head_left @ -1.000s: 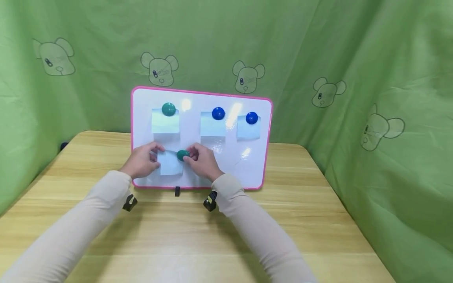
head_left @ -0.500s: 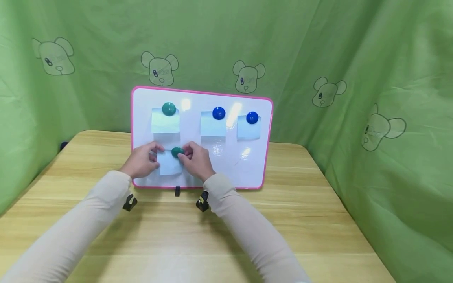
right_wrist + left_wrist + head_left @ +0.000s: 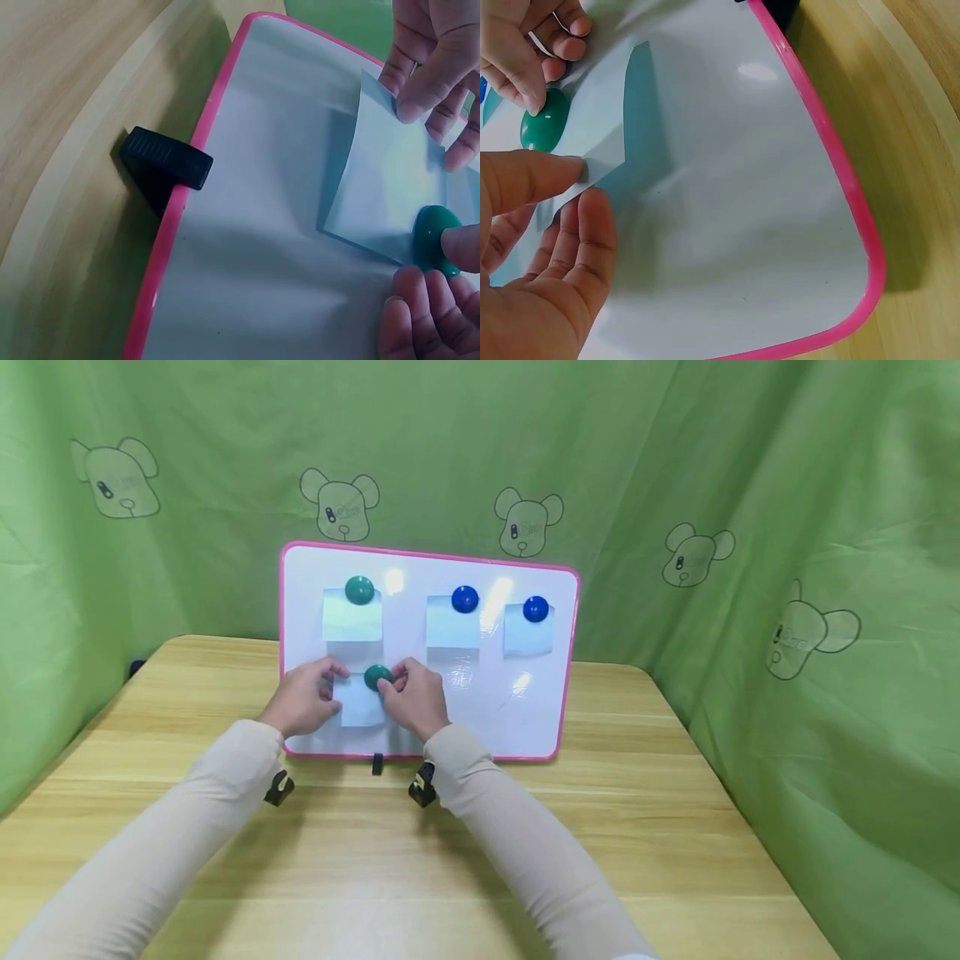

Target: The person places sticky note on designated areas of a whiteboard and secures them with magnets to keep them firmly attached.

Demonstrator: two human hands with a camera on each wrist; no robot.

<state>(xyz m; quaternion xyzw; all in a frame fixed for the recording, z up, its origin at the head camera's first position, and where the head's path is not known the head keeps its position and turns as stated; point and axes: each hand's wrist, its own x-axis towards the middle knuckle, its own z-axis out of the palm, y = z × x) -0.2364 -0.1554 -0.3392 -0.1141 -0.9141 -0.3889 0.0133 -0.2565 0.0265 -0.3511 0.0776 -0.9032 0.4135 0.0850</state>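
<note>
A pale blue square of paper [image 3: 362, 710] stands against the lower left of the whiteboard [image 3: 510, 710], its free edges lifted off the surface in both wrist views. My left hand [image 3: 302, 695] pinches the paper's left edge between thumb and fingers, plain to see in the left wrist view. With my right hand [image 3: 417, 697] I hold a round green magnet [image 3: 377, 677] at the paper's upper right corner. The right wrist view has the thumb on this magnet [image 3: 433, 236] and the fingers on its other side. Whether it touches the board is hidden.
Above, another green magnet [image 3: 359, 590] and two blue magnets [image 3: 465, 599] pin similar papers [image 3: 453, 628] to the board. The pink-rimmed board leans on a wooden table [image 3: 360, 860], with a black foot [image 3: 377, 764] at its lower edge. A green curtain [image 3: 435, 443] hangs around.
My right hand has moved left with the green magnet, from beside the paper's right edge onto its upper right corner. The left hand has kept its place on the paper's left edge.
</note>
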